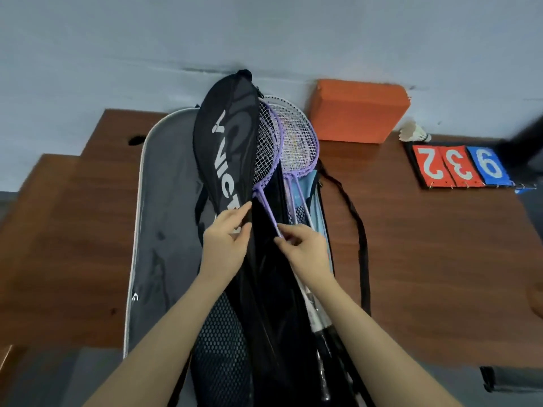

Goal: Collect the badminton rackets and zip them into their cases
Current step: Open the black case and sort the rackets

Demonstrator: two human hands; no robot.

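- Left hand point(227, 240): fingers point(239, 212) curled, pinching the near open edge of the black fabric racket cover with white lettering point(227, 142), thumb on top.
- Right hand point(304, 251): fingers point(283, 242) pinched on the thin shaft of the purple-framed badminton racket point(266, 160), near where the shaft meets the hand.
- That racket's head sits partly tucked under the right edge of the black cover; strings show beside the cover, shaft runs down and right to the right hand.
- Two more purple-and-white framed rackets point(296, 136) lie just right of it, heads overlapping, shafts running near-side over a light blue case point(316, 207).
- Under both hands: a long black bag with mesh pocket point(223, 342), running from mid-desk to the near edge and past it.
- Black-gripped racket handle point(323, 374) visible at the near right side of that bag.
- Left of the pile: grey padded racket case with pale piping point(164, 230), lying flat, long axis far-to-near.
- Thin black strap point(360, 230) loops on the desk right of the blue case.
- All on a brown wooden desk point(73, 230) against a pale wall.
- Far right of the rackets: orange foam block point(357, 111) at the wall.
- Right side: white shuttlecock point(412, 133); just near of it a flip scoreboard with red and blue number cards point(461, 167).
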